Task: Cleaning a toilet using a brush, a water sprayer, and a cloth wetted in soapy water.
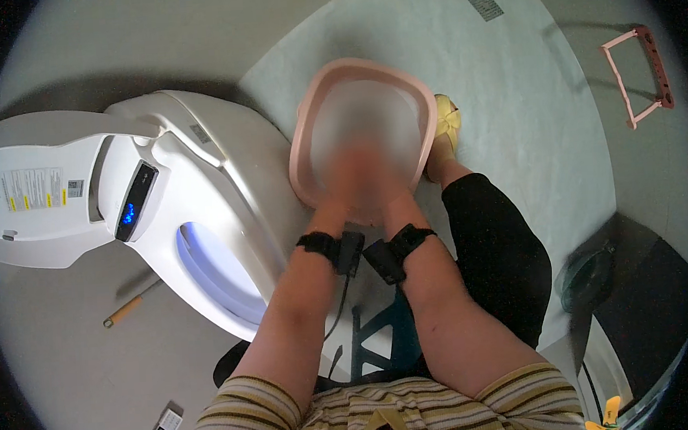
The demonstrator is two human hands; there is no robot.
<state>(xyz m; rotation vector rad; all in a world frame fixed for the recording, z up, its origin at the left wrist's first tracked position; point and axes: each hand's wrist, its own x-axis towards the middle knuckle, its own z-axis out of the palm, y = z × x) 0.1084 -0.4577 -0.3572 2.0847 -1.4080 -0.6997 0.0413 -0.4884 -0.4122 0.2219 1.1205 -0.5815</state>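
A pink basin (302, 143) with rounded corners stands on the floor in front of me. Both my forearms reach down into it, close together. Inside the basin, my left hand (348, 174) and my right hand (379, 173) are smeared into one blurred patch. Their fingers cannot be made out, nor whether anything is between them. Something pale and whitish (396, 105) fills the basin, too blurred to tell whether it is water or cloth. Black straps with small dark boxes sit around both wrists, and a cable runs from the left one.
A white toilet (260, 192) with a raised lid (32, 143) and a lit panel (134, 204) stands close on the left. My foot in a yellow slipper (449, 122) is right of the basin. A dark teal stool (402, 333) is beneath me; a pink rack (656, 66) hangs far right.
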